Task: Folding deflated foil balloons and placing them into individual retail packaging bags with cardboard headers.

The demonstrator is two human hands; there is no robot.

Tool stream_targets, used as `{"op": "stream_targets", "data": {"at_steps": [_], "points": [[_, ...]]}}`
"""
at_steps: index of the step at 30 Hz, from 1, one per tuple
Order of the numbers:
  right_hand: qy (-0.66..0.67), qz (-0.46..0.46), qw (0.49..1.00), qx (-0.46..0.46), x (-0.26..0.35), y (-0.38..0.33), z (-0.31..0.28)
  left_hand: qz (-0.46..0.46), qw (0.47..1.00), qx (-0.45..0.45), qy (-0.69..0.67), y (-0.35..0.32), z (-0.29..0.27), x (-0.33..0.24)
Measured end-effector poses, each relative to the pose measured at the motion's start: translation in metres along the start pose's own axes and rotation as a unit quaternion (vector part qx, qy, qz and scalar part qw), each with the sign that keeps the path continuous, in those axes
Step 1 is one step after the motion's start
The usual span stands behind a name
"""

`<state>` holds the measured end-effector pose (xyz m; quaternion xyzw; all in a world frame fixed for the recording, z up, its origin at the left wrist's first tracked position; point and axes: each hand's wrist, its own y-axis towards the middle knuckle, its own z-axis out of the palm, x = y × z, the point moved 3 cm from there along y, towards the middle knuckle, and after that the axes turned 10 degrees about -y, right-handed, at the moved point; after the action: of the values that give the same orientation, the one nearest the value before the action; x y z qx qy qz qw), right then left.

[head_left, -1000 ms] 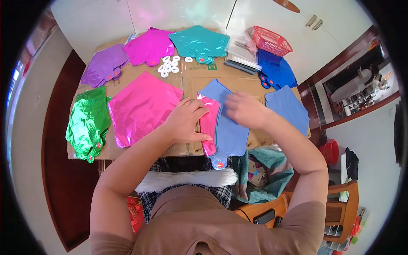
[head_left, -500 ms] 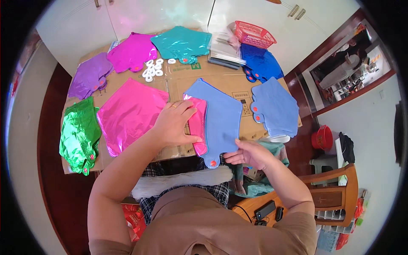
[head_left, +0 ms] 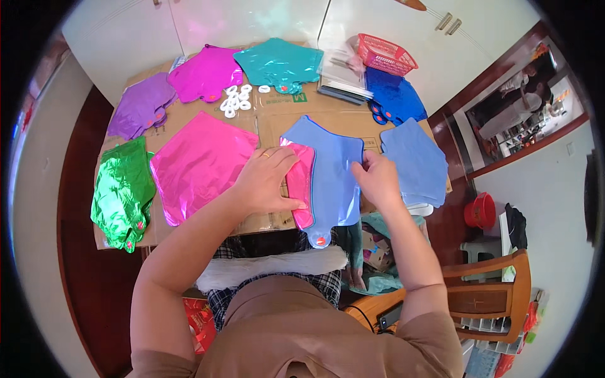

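In front of me on the cardboard lies a flat blue foil balloon [head_left: 334,179], with a rounded tab and red dot at its near end. A folded strip of shiny pink foil [head_left: 302,183] runs along its left side. My left hand [head_left: 268,179] lies on this strip, fingers stretched out and thumb apart, pressing it down. With thumb and fingers, my right hand [head_left: 378,179] pinches the balloon's upper right edge; the fingertips are partly hidden. A pink foil balloon [head_left: 205,164] is spread flat to the left. Past my right hand is a pile of blue foil balloons [head_left: 419,164].
Green [head_left: 123,195], purple [head_left: 142,107], magenta [head_left: 205,72], teal [head_left: 277,63] and dark blue foil piles [head_left: 394,94] ring the cardboard [head_left: 268,120]. White rings [head_left: 236,101], a stack of flat packets [head_left: 343,79] and a red basket [head_left: 386,55] sit at the back.
My right hand has moved up from the balloon's lower right corner to its upper right edge, gripping it there. The left hand stays on the pink strip. The view has shifted slightly.
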<state>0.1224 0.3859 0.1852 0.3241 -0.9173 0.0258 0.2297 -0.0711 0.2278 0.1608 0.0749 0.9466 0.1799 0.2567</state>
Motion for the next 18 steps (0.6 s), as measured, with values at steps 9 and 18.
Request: {"op": "stream_targets", "data": {"at_steps": [9,18], "points": [[-0.187,-0.173,0.958,-0.129,0.075,-0.019,0.035,-0.009,1.000,0.005,-0.012,0.001,-0.001,0.001],[-0.191,-0.190,0.957,-0.109,0.075,-0.015,0.048,-0.035,0.998,0.006,-0.044,0.003,-0.002,0.000]]}}
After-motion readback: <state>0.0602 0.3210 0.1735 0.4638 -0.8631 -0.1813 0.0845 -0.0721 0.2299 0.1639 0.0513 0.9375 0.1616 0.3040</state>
